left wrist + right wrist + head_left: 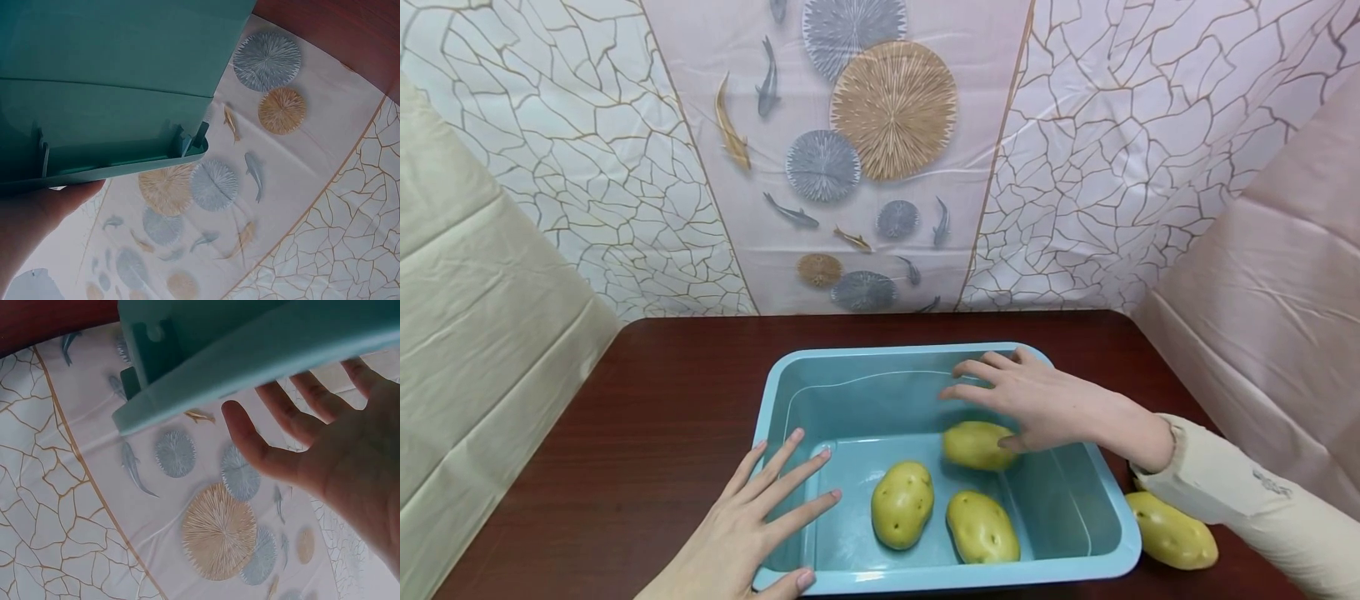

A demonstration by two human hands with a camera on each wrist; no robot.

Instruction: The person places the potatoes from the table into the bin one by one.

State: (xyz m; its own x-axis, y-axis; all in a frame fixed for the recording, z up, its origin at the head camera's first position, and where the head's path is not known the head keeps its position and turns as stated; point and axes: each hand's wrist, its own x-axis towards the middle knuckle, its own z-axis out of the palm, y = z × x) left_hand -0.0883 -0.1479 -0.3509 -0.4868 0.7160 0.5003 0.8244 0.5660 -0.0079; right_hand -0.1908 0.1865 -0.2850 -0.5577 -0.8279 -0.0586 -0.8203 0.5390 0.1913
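A light blue plastic basin (835, 361) stands on the dark red table. Inside it lie three yellow potatoes: one at the middle (902, 506), one near the front wall (982, 529), and a slightly blurred one (976, 445) toward the right. My right hand (1037, 404) hovers over the basin's right side with fingers spread, its thumb overlapping the blurred potato. My left hand (752, 521) lies across the front left rim, fingers straight and fanned out. The left thumb (78, 192) shows right at the rim in the left wrist view; spread right fingers (247, 437) appear in the right wrist view.
Another potato (1172, 532) lies on the table just right of the basin, beside a dark shape partly hidden by the right sleeve (1225, 487). A patterned cloth (1075, 167) hangs behind the table (647, 417), with pale cloth panels on both sides.
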